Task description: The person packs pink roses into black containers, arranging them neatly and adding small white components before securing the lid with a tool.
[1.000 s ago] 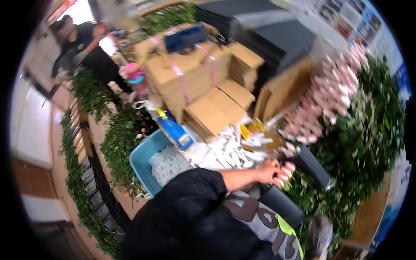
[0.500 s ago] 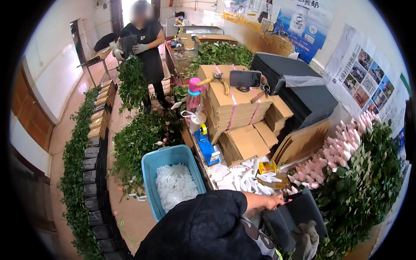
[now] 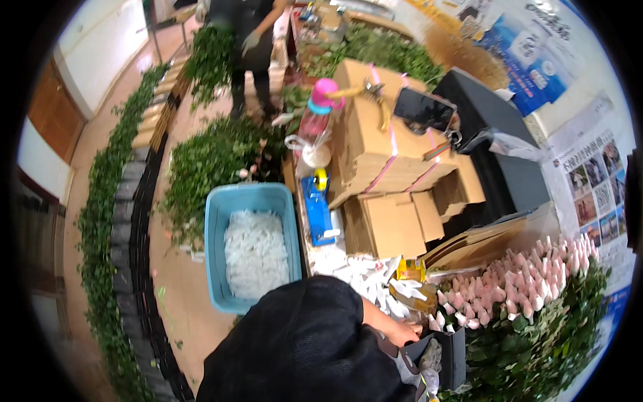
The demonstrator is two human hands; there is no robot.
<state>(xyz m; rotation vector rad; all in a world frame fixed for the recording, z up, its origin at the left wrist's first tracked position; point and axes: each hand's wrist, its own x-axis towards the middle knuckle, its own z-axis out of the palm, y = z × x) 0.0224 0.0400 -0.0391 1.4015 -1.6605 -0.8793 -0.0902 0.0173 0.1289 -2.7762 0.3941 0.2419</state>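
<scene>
At the lower right, a folded black sheet (image 3: 457,358) stands partly upright beside a bank of pink rose heads (image 3: 519,285) in pale sleeves. My bare left hand (image 3: 404,333) reaches from a dark short sleeve to the sheet's upper left edge. Its fingers are curled there and partly hidden. My right hand (image 3: 431,362), in a grey glove, lies against the inner face of the sheet. Blur hides how its fingers are set. Loose white sleeves (image 3: 372,281) and a yellow packet (image 3: 410,269) lie on the table just beyond my left hand.
A blue tub (image 3: 213,261) of white sleeves stands left of the table. Stacked cardboard (image 3: 372,147) carries pliers (image 3: 365,90) and a phone (image 3: 425,109). A blue tape dispenser (image 3: 315,211) sits nearby. Leafy bundles (image 3: 100,254) line the floor. A person (image 3: 251,40) stands beyond.
My view has tilted and shifted. The black sheet is turned more upright and folded, and my gloved right hand has come closer to my left. The other person's one hand has dropped.
</scene>
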